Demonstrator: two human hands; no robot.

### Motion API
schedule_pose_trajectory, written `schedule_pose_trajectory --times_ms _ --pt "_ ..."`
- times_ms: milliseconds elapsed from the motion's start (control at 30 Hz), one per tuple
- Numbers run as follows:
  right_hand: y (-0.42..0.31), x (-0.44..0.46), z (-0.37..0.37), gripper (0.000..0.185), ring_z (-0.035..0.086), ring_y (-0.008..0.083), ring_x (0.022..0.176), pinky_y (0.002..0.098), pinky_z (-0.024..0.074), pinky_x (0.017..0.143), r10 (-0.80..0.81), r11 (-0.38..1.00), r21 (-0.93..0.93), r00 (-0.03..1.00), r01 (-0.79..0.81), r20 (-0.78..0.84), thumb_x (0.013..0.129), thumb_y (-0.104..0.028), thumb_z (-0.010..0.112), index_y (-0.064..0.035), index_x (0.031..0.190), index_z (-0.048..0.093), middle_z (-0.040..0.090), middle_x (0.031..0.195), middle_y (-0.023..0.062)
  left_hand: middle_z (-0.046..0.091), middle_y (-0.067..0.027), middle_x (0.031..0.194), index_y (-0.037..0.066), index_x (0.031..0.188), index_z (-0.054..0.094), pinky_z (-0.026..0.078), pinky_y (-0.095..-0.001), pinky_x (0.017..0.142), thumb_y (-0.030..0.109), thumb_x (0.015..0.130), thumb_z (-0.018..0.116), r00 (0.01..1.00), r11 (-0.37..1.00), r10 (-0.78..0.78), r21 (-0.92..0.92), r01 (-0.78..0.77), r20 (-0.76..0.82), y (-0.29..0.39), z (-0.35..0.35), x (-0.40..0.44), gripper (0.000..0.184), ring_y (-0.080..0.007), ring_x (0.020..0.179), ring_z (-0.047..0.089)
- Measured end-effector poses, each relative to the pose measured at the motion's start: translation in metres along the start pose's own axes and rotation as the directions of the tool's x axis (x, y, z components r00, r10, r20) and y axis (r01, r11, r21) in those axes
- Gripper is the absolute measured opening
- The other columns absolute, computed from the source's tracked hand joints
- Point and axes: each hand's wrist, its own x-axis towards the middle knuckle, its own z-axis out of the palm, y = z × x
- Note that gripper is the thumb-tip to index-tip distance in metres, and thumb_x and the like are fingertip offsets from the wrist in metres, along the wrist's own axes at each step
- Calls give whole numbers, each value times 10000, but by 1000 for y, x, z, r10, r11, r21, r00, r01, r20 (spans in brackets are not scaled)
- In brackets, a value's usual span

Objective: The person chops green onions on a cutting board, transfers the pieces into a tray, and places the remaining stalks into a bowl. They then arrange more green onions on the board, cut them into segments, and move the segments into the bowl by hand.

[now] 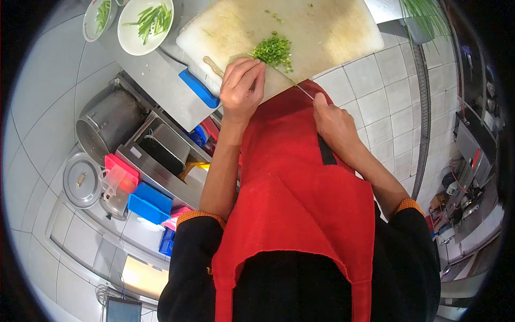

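Left hand (242,88) curls beside chopped greens (272,50); right hand (335,124) grips a knife (304,92).

Red apron (300,209), blk shirt (193,268) w/ orange cuffs (410,205).

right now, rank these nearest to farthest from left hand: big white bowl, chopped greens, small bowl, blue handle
From the left hand:
1. Chopped greens, right by its fingertips
2. Blue handle, just to its left
3. Big white bowl, farther off, upper left
4. Small bowl, beyond that bowl
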Motion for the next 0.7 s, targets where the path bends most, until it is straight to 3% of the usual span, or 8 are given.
schedule_pose_trajectory --times_ms 167,333,433,533,600,700 --pt "12 -5 -6 143 639 478 694 589 494 586 -29 999 45 999 27 43 970 -181 471 -60 986 396 630 718 244 712 -100 936 6 862 727 571 -340 789 -80 708 807 999 1000 -30 -5 30 -12 2 -7 -2 194 -255 892 697" --pt "-3 -2 -10 151 623 486 671 588 483 576 -58 982 177 997 65 -45 999 -197 447 -58 977 391 620 688 243 691 -101 949 8 877 708 582 -343 788 -68 696 820 998 998 -58 -40 58 -9 3 -13 -6 226 -267 906 698" --pt "-8 4 -12 157 620 483 656 589 477 570 -51 986 158 997 59 -56 998 -196 457 -57 966 391 615 673 243 704 -99 993 22 940 712 566 -355 819 -27 683 854 997 997 -78 -27 78 -10 3 -17 -10 297 -267 935 694" --pt "-7 5 -11 175 621 481 652 590 475 559 -78 981 169 992 95 -99 1001 -200 468 -51 953 389 609 662 244 689 -72 1024 51 960 719 517 -379 877 54 650 894 995 988 -102 116 101 0 7 -21 -6 356 -272 1010 642" --pt "-10 6 -15 180 620 482 646 589 475 554 -79 981 168 992 95 -98 1004 -201 469 -49 951 389 607 654 243 678 -33 1024 98 996 735 431 -384 934 166 623 923 987 953 -155 259 158 -34 11 -16 -5 423 -253 1023 574" --pt "-11 6 -18 187 617 483 631 587 474 543 -65 985 151 993 80 -101 1010 -202 472 -47 945 389 603 640 241 669 -2 998 144 999 757 378 -364 905 246 618 928 983 912 -176 368 180 -44 18 -11 -4 430 -222 949 531"
